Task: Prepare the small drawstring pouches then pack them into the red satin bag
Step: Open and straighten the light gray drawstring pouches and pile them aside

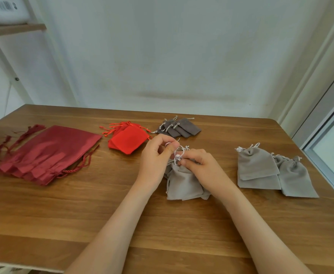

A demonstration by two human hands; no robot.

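While right hand [200, 166] holds pouch [184, 184], left hand [157, 155] pinches drawstring [177, 153].

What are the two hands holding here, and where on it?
Both hold one light grey pouch by its white drawstring: left hand pinches a cord loop, right hand pinches the cords at the neck.

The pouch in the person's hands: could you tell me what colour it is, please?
Light grey pouch, with a white drawstring; the head view shows it.
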